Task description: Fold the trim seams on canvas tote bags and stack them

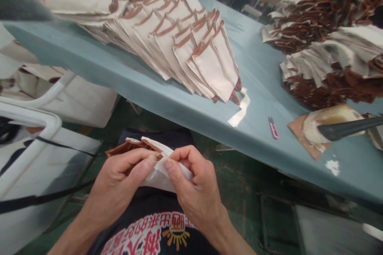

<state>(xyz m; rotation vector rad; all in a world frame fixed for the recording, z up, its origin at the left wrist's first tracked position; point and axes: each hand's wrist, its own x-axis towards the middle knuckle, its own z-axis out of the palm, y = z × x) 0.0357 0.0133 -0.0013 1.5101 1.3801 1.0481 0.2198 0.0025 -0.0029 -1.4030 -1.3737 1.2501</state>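
Observation:
Both my hands hold a small cream cloth bag with brown trim over my lap, below the table's edge. My left hand pinches its edge between thumb and fingers. My right hand pinches the same white edge from the right, fingers curled shut. The bag is folded and partly hidden behind my fingers.
A blue-grey table carries a fanned stack of cream bags with brown handles, a white cloth strip, pink thread snips, a brown-and-cream piece under a dark bar, and heaps of bags at the right. White bins stand at my left.

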